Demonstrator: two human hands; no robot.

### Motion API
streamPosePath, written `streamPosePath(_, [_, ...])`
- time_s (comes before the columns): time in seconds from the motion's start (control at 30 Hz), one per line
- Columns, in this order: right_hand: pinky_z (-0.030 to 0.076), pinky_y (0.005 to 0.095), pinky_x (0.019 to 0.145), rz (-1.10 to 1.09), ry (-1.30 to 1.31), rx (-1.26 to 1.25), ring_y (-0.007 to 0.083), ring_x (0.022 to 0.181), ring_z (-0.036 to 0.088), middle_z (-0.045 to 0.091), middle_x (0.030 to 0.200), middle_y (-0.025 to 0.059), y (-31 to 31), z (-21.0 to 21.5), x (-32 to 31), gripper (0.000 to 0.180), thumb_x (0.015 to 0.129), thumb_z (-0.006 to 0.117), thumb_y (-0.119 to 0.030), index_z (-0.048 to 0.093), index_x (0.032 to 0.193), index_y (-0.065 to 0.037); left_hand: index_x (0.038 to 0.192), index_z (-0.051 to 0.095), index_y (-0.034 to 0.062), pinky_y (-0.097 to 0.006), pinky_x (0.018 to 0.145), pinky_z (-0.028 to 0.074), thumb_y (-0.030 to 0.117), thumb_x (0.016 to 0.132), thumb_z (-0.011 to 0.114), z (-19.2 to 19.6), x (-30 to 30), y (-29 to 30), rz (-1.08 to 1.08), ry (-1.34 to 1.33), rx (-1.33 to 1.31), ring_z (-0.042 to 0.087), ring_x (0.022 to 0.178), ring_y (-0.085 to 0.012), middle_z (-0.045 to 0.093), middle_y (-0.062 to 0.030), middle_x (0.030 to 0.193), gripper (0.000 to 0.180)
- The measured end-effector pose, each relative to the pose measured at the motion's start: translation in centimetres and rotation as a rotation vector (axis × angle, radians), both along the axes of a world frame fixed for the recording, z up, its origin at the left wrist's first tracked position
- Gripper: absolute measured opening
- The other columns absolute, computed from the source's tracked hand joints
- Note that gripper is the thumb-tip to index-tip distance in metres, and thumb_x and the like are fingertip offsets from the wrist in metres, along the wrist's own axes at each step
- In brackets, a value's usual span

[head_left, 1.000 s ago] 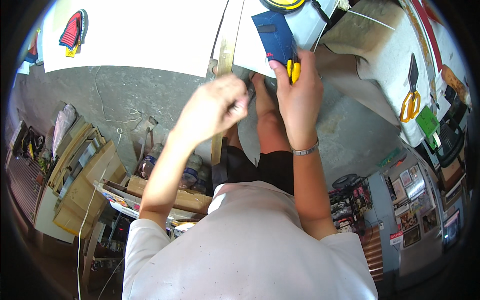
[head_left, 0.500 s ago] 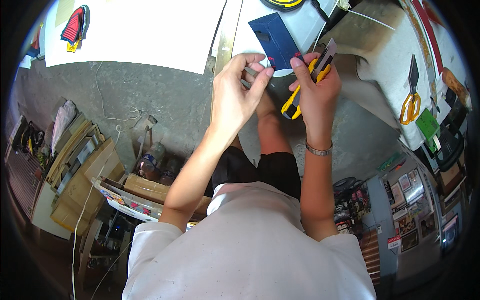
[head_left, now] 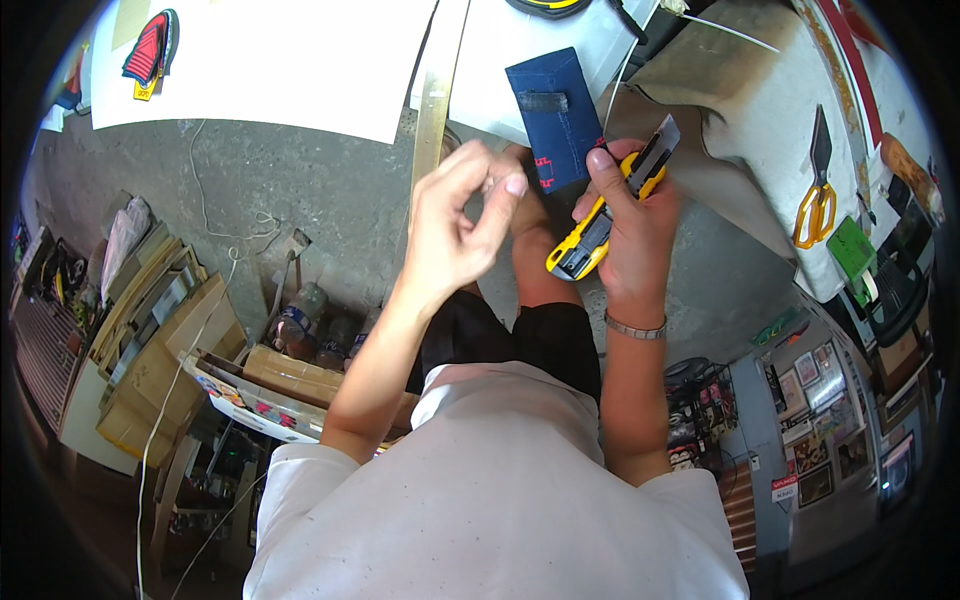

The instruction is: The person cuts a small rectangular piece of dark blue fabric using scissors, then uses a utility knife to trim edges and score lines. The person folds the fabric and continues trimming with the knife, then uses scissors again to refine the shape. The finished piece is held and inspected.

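Observation:
My right hand (head_left: 630, 225) grips a yellow and black utility knife (head_left: 605, 205) with its blade out, pointing up and right. The thumb rests on the knife's slider. Just beyond the knife lies a dark blue fabric piece (head_left: 555, 115) with a black strip and red stitching at its lower edge, on a white sheet (head_left: 500, 45). My left hand (head_left: 460, 215) hovers left of the fabric, fingers curled and apart, thumb and fingertip close together; whether anything small is pinched there cannot be told. A long metal ruler (head_left: 437, 95) lies left of the fabric.
Orange-handled scissors (head_left: 815, 195) lie on a beige cloth-covered surface (head_left: 740, 100) at right. A large white sheet (head_left: 280, 60) with a red embroidered patch (head_left: 148, 50) lies at upper left. Cardboard boxes (head_left: 160, 350) and bottles (head_left: 300, 320) stand on the grey floor below.
My left hand has pulled back from the fabric's edge toward me and opened somewhat. My right hand shifted slightly right with the knife, blade now extended upward.

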State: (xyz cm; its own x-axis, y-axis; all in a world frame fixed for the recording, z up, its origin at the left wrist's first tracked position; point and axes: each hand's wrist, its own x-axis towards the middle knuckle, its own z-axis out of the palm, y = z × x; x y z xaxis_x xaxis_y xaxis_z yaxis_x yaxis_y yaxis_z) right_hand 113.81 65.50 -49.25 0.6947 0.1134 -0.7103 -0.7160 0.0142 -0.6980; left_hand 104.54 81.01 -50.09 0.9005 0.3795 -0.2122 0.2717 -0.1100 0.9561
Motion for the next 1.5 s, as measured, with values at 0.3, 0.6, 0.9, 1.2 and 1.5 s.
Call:
streamPosePath(0.3, [0.047,0.0235,0.050,-0.088,0.135,0.172,0.0114,0.052,0.060,0.061,0.070,0.0020,-1.8,0.4,0.4,0.024,0.096,0.075,-0.018,0.058,0.106,-0.006,0.102,0.064,0.0010,-0.028,0.080,0.049,0.021,0.103,0.064,1.2,-1.3,-2.4,0.298,0.060,-0.558,0.062,0.089,-0.0139,0.068,-0.0048,0.095,0.020])
streamPosePath(0.6, [0.045,0.0250,0.051,0.224,-0.113,-0.183,0.0088,0.053,0.055,0.062,0.075,0.0029,-0.6,6.1,-0.9,0.020,0.106,0.059,-0.019,0.064,0.108,0.001,0.132,0.057,0.0040,-0.038,0.101,0.052,0.024,0.103,0.067,5.3,1.5,-1.7,0.431,-0.159,-0.831,0.066,0.112,-0.0182,0.067,-0.0097,0.126,0.037])
streamPosePath(0.9, [0.036,0.0184,0.047,0.513,-0.383,0.221,0.0023,0.052,0.046,0.063,0.087,0.0021,-1.6,18.3,1.7,0.018,0.104,0.062,-0.014,0.066,0.114,0.001,0.136,0.053,-0.0006,-0.033,0.095,0.056,0.014,0.103,0.065,16.8,0.5,-1.7,0.362,-0.246,-0.663,0.068,0.107,-0.0138,0.069,-0.0102,0.121,0.038])
streamPosePath(1.2, [0.037,0.0200,0.047,0.548,-0.312,0.270,0.0013,0.053,0.045,0.055,0.077,-0.0023,-1.7,21.3,0.2,0.013,0.106,0.059,-0.016,0.059,0.101,-0.004,0.132,0.055,-0.0002,-0.023,0.083,0.055,0.015,0.103,0.065,20.2,-0.8,-2.7,0.279,-0.231,-0.525,0.064,0.095,-0.0068,0.068,-0.0047,0.111,0.034])
streamPosePath(1.5, [0.035,0.0229,0.048,0.357,-0.425,0.448,0.0037,0.052,0.042,0.051,0.078,0.0005,-6.9,23.1,0.9,0.018,0.107,0.053,-0.015,0.053,0.091,-0.005,0.127,0.055,0.0040,-0.031,0.084,0.056,0.024,0.107,0.055,20.8,-4.0,-0.6,0.512,-0.214,-0.721,0.067,0.091,-0.0149,0.065,-0.0045,0.099,0.029])
